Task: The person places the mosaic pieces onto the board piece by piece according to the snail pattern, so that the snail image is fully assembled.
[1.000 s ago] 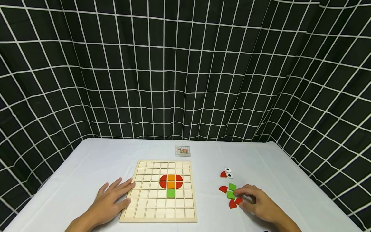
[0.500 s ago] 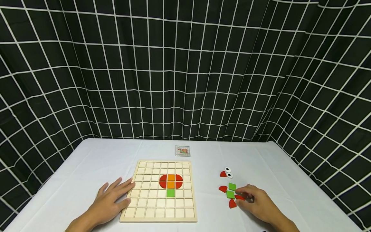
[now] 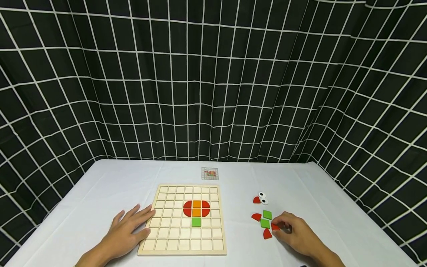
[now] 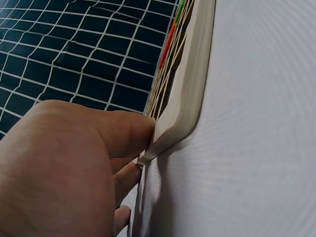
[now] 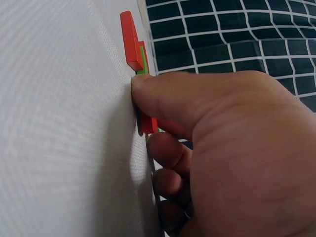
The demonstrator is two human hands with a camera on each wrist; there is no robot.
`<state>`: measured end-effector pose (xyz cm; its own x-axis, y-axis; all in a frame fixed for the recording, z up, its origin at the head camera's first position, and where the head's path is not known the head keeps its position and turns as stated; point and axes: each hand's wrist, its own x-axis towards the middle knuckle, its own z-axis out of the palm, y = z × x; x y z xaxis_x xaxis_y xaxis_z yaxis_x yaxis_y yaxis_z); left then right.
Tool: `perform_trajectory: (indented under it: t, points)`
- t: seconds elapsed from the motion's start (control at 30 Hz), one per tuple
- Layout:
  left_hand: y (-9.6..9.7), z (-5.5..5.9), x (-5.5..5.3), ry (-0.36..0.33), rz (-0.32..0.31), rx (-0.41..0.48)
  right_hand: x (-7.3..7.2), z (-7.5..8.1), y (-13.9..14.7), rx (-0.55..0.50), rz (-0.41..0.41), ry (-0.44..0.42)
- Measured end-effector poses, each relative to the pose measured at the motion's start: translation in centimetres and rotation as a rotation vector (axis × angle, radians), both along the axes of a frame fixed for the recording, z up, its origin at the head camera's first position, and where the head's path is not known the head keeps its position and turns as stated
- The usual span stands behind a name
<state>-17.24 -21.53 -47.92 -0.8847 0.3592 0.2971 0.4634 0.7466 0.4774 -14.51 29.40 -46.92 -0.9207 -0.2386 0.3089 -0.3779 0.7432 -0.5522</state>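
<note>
My right hand (image 3: 295,233) pinches a red quarter-circle tile (image 3: 275,226) between thumb and fingers, low over the tablecloth. In the right wrist view that red tile (image 5: 148,123) shows just below the thumb. Close by lie two green square tiles (image 3: 265,223) and loose red quarter-circle tiles (image 3: 267,234). To the left, my left hand (image 3: 125,233) rests with spread fingers, thumb and fingertips at the left edge of a wooden grid board (image 3: 176,253). On the board sit red quarter tiles (image 3: 188,212) around two orange squares (image 3: 197,212), with a green square (image 3: 196,222) below.
Two white eye tiles (image 3: 261,195) and another red quarter tile (image 3: 256,200) lie farther back on the right. Behind the board is a small picture card (image 3: 209,173) with a grid pattern. A black curtain (image 3: 200,92) with white lines surrounds the white table (image 3: 116,178).
The red tile by my right hand has turned and shifted slightly away from me as thumb and fingers came around it. My left hand and the board stay in place.
</note>
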Motion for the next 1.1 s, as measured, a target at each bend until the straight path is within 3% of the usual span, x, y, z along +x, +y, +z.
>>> perform_trajectory:
  t: [0.2, 0.33, 0.47, 0.6, 0.9, 1.1]
  points:
    - [-0.1, 0.1, 0.1, -0.006, 0.005, 0.004, 0.2, 0.2, -0.5, -0.033, -0.102, 0.049]
    - [-0.1, 0.1, 0.2, -0.001, 0.002, -0.001, 0.2, 0.9, -1.1, -0.051, -0.117, 0.14]
    - [-0.1, 0.0, 0.1, 0.0, 0.002, -0.003, 0.3, 1.7, -1.9, -0.065, -0.087, 0.251]
    - [-0.1, 0.0, 0.0, 0.003, 0.004, -0.003, 0.1, 2.6, -3.0, -0.091, -0.045, 0.302]
    - [0.0, 0.1, 0.0, 0.001, 0.001, -0.006, -0.4, 4.6, -5.7, -0.135, 0.052, 0.339]
    - [-0.1, 0.2, 0.1, 0.015, 0.005, -0.013, -0.7, 5.5, -7.8, -0.15, 0.089, 0.318]
